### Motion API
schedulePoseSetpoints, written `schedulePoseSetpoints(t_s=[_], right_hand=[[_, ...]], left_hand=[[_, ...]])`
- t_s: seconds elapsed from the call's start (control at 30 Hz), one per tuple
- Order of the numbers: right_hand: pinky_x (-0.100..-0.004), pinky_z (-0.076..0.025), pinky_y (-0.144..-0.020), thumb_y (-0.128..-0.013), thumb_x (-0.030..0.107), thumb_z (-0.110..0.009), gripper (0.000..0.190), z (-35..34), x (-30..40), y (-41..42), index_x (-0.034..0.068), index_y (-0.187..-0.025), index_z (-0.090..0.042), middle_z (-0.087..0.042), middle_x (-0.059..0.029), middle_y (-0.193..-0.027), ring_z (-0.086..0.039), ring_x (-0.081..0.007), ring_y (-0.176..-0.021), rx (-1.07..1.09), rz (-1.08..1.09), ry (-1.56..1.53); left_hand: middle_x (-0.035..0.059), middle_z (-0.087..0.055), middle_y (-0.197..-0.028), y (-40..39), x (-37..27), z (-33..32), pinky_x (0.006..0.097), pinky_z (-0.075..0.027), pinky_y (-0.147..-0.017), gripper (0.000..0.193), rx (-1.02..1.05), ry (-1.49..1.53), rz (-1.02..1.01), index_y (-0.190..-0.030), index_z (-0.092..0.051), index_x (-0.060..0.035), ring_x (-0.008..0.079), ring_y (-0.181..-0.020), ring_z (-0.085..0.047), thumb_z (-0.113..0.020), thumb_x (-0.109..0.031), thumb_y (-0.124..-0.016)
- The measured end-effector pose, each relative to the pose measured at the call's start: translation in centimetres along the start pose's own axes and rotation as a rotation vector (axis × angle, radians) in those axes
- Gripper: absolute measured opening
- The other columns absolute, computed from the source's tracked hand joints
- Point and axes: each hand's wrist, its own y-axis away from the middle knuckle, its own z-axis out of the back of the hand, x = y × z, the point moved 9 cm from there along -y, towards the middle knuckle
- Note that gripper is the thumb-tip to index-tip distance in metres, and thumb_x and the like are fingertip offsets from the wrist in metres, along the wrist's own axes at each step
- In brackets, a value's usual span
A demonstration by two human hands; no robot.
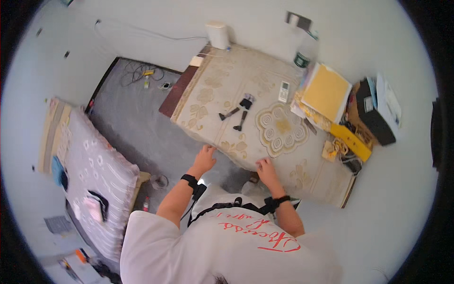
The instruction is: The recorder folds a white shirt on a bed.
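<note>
My left hand (204,158) is at the near edge of a table covered by a patterned cream tablecloth (244,71), its fingers bent near the cloth's hanging rim. Further right along that edge is my right hand (266,169), fingers curled over the cloth; whether either hand pinches the cloth cannot be told. Beyond both hands, a small doll-like figure (245,103) with dark shorts, dark legs and black shoes lies on the tablecloth, touched by neither hand. A white remote control (284,91) lies to the right of it.
Yellow folders (327,93), a black box (374,112) and a yellow strip-shaped object (351,142) crowd the table's right side. A clear plastic bottle (304,53) and a white container (217,35) stand along the back. A bed (103,159) is at left; cables (136,72) lie on the floor.
</note>
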Motion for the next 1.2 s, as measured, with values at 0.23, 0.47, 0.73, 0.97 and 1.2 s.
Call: schedulePoseSetpoints(t_s=[0.23, 0.47, 0.73, 0.97, 1.2], right_hand=[[-0.0386, -0.048, -0.079, -0.082, 0.009, -0.059, 0.023, -4.6, 4.2, 1.2, 0.003, -0.104, -0.058, -0.051, -0.0172, -0.105, -0.059, -0.0306, -0.084, 0.103, -0.076, -0.023], [-0.0397, -0.047, -0.083, -0.084, 0.013, -0.058, 0.026, -18.5, 18.5, -1.2, 0.004, -0.109, -0.057, -0.059, -0.0162, -0.106, -0.059, -0.0315, -0.096, 0.421, 0.242, 0.139], [-0.0413, -0.046, -0.084, -0.085, 0.022, -0.055, 0.029, -36.0, 38.9, 2.0, 0.008, -0.111, -0.057, -0.059, -0.0124, -0.109, -0.058, -0.0315, -0.099, 0.941, 0.707, 0.362], [-0.0415, -0.046, -0.084, -0.084, 0.022, -0.057, 0.031, -42.1, 42.7, -1.0, 0.008, -0.111, -0.058, -0.061, -0.0127, -0.106, -0.058, -0.0311, -0.099, 1.052, 0.785, 0.346], [-0.0416, -0.046, -0.086, -0.083, 0.021, -0.057, 0.033, -46.8, 41.3, -10.8, 0.006, -0.113, -0.058, -0.062, -0.0161, -0.106, -0.058, -0.0329, -0.100, 1.104, 0.614, 0.403]], left_hand=[[0.0191, -0.050, -0.122, 13.8, 12.0, -2.3, 0.0444, -0.045, -0.091, 0.045, 0.123, 0.187, 0.183, -0.120, -0.054, -0.0099, 0.0376, -0.110, -0.051, -0.062, -0.020, -0.077], [0.0220, -0.060, -0.110, 36.8, 27.8, -3.9, 0.0417, -0.046, -0.089, 0.037, -0.036, 0.465, 0.726, -0.113, -0.059, -0.0043, 0.0353, -0.103, -0.057, -0.058, -0.021, -0.079], [0.0204, -0.064, -0.103, 60.0, 32.0, -6.9, 0.0406, -0.048, -0.084, 0.034, -0.395, 0.654, 1.234, -0.110, -0.059, -0.0015, 0.0330, -0.099, -0.061, -0.057, -0.022, -0.083], [0.0142, -0.064, -0.108, 57.5, 28.7, -6.6, 0.0364, -0.046, -0.086, 0.038, -0.342, 0.963, 1.142, -0.116, -0.056, -0.0033, 0.0249, -0.100, -0.060, -0.058, -0.027, -0.086], [0.0156, -0.061, -0.113, 58.4, 36.2, -1.2, 0.0358, -0.044, -0.089, 0.040, -0.474, 0.868, 1.401, -0.117, -0.054, -0.0010, 0.0251, -0.104, -0.058, -0.056, -0.027, -0.088]])
